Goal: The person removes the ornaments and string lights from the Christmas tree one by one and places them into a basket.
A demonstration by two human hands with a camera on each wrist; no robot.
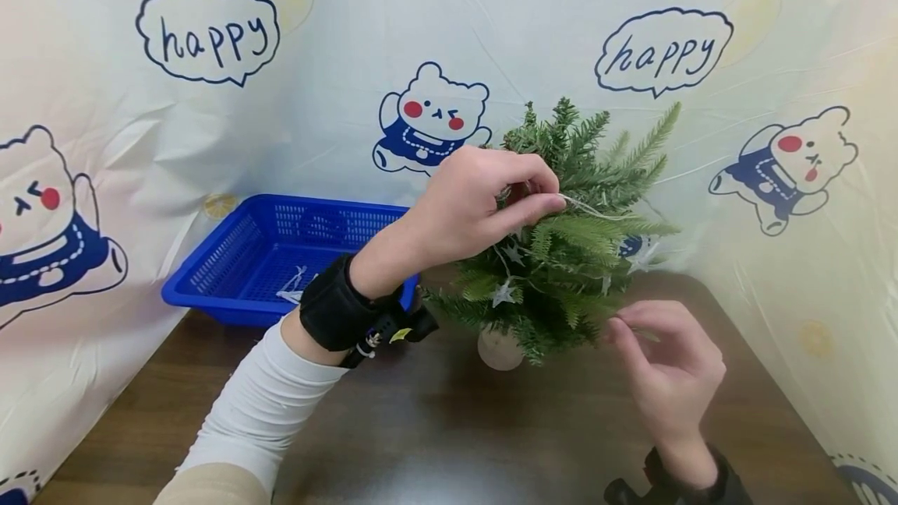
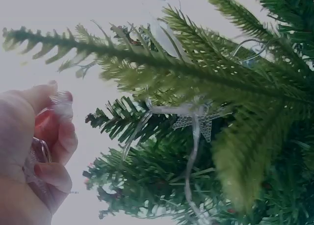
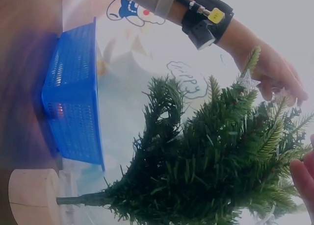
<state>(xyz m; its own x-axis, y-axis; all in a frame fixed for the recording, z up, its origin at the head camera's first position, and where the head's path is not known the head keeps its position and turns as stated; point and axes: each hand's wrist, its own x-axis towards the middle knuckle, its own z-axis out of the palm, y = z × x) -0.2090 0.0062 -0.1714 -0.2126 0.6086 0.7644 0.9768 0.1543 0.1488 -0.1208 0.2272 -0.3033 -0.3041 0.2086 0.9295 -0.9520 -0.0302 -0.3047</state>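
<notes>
Left hand [image 1: 480, 205]: raised to the upper half of one tree [image 1: 582, 244], fingers closed on one clear star string [image 1: 502, 293]. Right hand [image 1: 669, 361]: at its lower half, fingertips nearly together, hold cannot be told. Tree stands on surface [image 1: 449, 427] near one blue basket [image 1: 231, 309]

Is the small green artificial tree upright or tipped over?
Upright: in the head view, the small green artificial tree rises above its round pale wooden base, which stands on the dark brown wooden table.
</notes>
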